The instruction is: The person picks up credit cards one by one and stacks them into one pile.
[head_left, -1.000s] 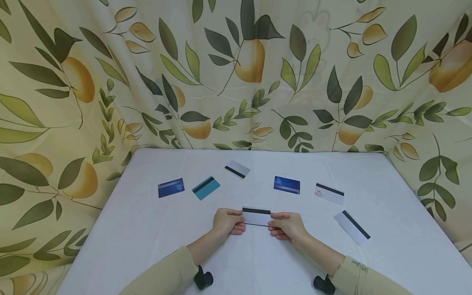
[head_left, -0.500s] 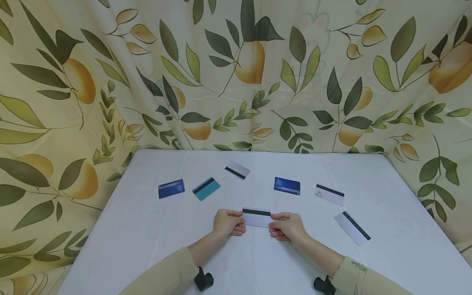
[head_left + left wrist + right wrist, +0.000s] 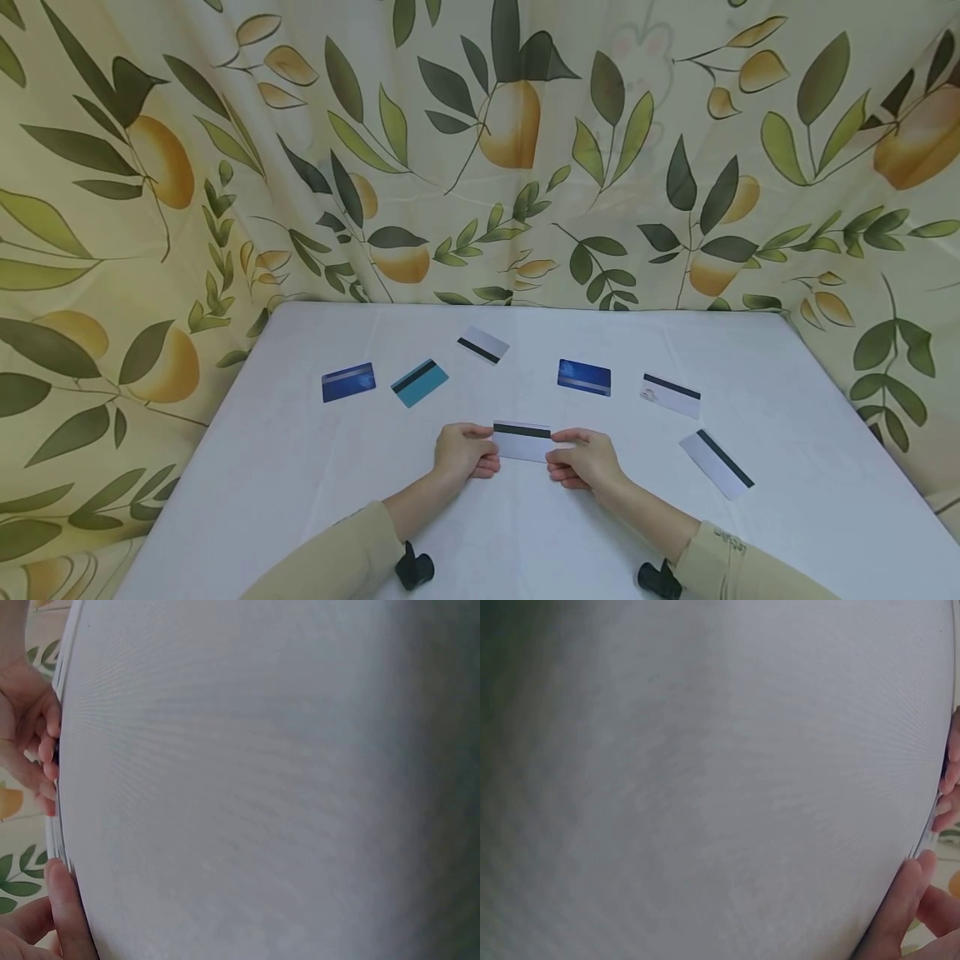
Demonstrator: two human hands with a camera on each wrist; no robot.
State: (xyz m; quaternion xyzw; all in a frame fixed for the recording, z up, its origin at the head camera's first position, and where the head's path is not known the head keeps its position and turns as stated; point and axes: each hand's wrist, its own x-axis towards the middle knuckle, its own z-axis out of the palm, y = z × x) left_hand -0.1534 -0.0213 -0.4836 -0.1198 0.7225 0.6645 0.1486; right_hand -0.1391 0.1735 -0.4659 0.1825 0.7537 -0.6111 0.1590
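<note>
Between my two hands, near the middle of the table in the head view, is a white magnetic-stripe card (image 3: 522, 446) with its black stripe along the far edge. My left hand (image 3: 459, 452) pinches the card's left end, thumb on top. At the right end my right hand (image 3: 591, 458) holds the card between thumb and fingers. Both wrist views mostly show white cloth, with fingertips at the edge; the left wrist view also catches the right hand (image 3: 30, 727).
Around the hands on the white-covered table (image 3: 247, 500) lie a blue card (image 3: 348, 382), a teal card (image 3: 419, 383), a white striped card (image 3: 483, 345), another blue card (image 3: 584, 377) and two white striped cards on the right. A leaf-patterned curtain (image 3: 465, 208) hangs behind.
The card's near edge, which showed a dark line a second ago, now looks pale. Both hands keep their places; the right index finger is slightly raised.
</note>
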